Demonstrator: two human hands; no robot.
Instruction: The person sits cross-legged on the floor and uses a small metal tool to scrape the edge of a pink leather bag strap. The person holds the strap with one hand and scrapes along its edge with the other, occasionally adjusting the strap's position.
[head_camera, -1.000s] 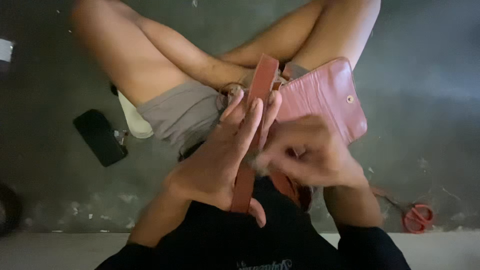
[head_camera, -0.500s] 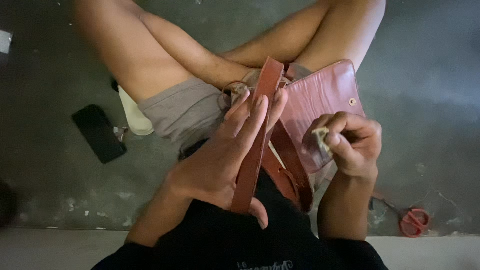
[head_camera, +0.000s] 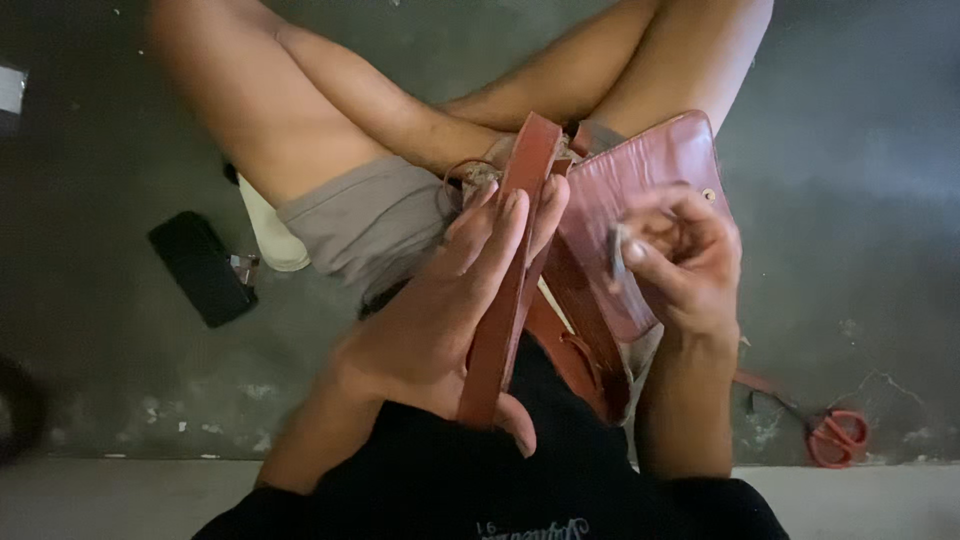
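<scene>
1. Sitting cross-legged on a dark grey concrete floor (head_camera: 860, 200), the person keeps the work on the lap; nothing on the floor has shifted over the last second.
2. Reddish-brown leather flap bag (head_camera: 655, 190) lies across the lap, flap face up, much as before.
3. Long brown leather strap (head_camera: 510, 270) stays flat against the left palm, running from the bag down towards the dark shirt.
4. Left hand (head_camera: 440, 320) remains spread, fingers extended along the strap, thumb hooked beneath, supporting rather than clenching it.
5. Right hand (head_camera: 680, 265) has changed: a second ago it was low beside the strap; now it is raised over the flap, fingertips pinching a small pale object (head_camera: 618, 245), blurred beyond identification.
6. Black rectangular phone (head_camera: 200, 268) and red-handled scissors (head_camera: 835, 435) lie untouched, well apart.
</scene>
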